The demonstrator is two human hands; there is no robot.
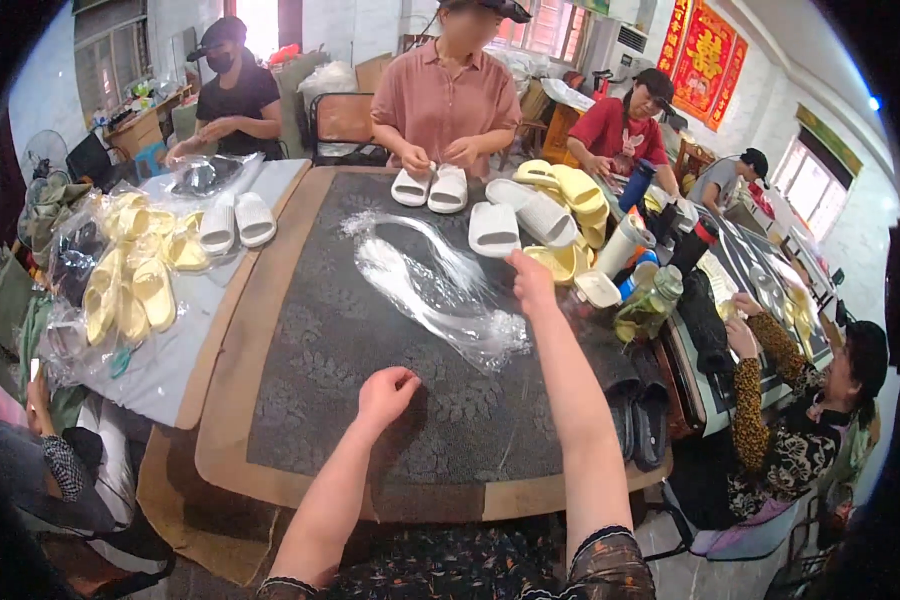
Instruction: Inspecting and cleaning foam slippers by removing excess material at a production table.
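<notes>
My right hand (pixel 532 278) is stretched far, fingers loosely curled and empty, just short of the white slipper (pixel 493 229) lying lengthwise just beyond it. Left hand (pixel 385 393) rests near me, loosely closed, empty.

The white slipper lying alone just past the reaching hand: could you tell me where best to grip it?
Probably by the near end of the white slipper, approached from the person's side: that end faces the right hand, and the slipper lies flat, sole down, with other slippers crowding its right.
</notes>
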